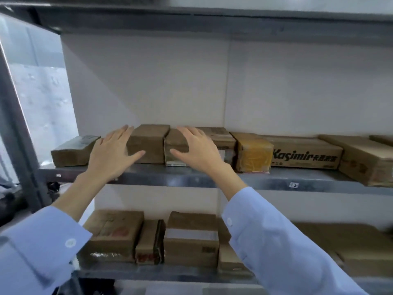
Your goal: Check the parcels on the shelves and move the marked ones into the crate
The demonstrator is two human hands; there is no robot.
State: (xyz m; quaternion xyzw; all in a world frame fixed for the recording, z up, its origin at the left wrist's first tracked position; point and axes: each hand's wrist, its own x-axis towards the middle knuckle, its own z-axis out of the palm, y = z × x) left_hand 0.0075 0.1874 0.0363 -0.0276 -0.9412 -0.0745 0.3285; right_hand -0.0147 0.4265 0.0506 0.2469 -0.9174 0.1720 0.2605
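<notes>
A row of brown cardboard parcels lies on the upper grey shelf [191, 179]. My left hand [112, 154] is open with straight fingers at the left side of a plain brown parcel [148, 142]. My right hand [197, 150] is open too, spread over a smaller parcel [175, 143] just to the right of it. Neither hand grips anything. Further right lie a parcel wrapped in yellow tape [254, 153] and a long box printed "Kasimir" [306, 156]. No crate is in view.
A flat parcel [74, 151] lies at the shelf's left end. More boxes [191, 239] stand on the lower shelf. A grey upright post [19, 128] borders the rack on the left. Another shelf board [212, 20] runs overhead. A white wall is behind.
</notes>
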